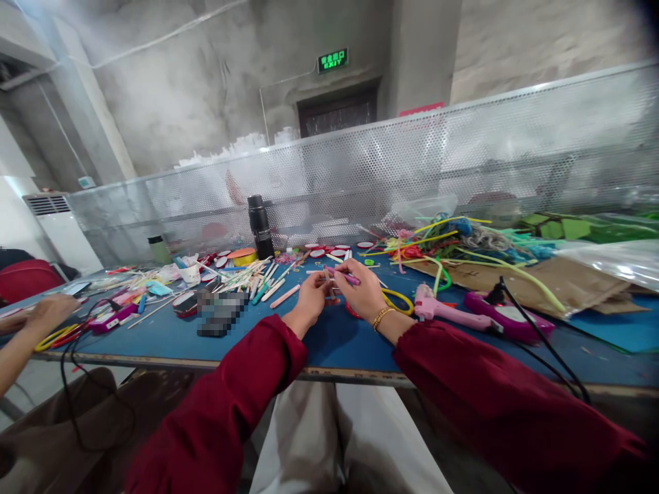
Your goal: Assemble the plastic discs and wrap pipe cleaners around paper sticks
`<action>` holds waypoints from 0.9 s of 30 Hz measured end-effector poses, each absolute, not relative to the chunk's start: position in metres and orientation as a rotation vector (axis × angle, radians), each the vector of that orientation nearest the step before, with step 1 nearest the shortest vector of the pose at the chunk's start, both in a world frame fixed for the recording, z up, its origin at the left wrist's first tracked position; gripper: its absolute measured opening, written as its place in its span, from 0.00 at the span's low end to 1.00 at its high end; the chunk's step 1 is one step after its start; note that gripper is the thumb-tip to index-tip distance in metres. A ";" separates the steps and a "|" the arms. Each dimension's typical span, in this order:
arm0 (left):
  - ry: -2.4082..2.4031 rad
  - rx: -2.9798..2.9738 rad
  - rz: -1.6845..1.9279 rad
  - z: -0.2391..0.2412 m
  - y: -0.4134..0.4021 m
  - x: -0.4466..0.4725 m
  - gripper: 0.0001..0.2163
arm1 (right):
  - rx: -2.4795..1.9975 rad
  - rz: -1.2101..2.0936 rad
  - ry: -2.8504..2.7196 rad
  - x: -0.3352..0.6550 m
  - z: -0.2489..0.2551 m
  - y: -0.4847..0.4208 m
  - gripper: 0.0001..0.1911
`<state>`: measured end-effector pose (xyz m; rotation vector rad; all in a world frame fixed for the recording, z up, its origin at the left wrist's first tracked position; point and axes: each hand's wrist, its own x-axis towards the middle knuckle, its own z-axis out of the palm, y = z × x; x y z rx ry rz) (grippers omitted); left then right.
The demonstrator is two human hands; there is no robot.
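My left hand (311, 300) and my right hand (365, 293) meet above the front middle of the blue table, with their fingertips close together. A slim purple stick, like a pen (346, 276), is pinched in my right hand. My left fingers are closed at its left end; whatever is between them is too small to make out. Just under my hands lies a red ring (353, 311), partly covered by my right hand. Right of that hand are a yellow ring (400, 300) and a pink glue gun (447, 309).
Left of my hands are a pink stick (285, 296), a blurred dark phone-like object (222, 315) and many loose sticks (252, 278). A black bottle (260, 226) stands behind. A purple box with cables (509, 317) is at right. A co-worker's hand (54, 310) is at far left.
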<state>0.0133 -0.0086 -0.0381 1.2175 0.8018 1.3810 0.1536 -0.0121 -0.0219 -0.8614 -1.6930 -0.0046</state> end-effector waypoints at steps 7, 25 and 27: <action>0.793 1.210 1.394 -0.038 -0.009 0.014 0.11 | -0.873 -0.020 -1.703 0.154 -0.022 -0.011 0.05; 0.784 1.202 1.378 -0.037 -0.010 0.013 0.11 | -0.859 -0.026 -1.701 0.153 -0.020 -0.013 0.06; 0.789 1.207 1.376 -0.037 -0.010 0.013 0.11 | -0.862 -0.015 -1.701 0.152 -0.020 -0.013 0.06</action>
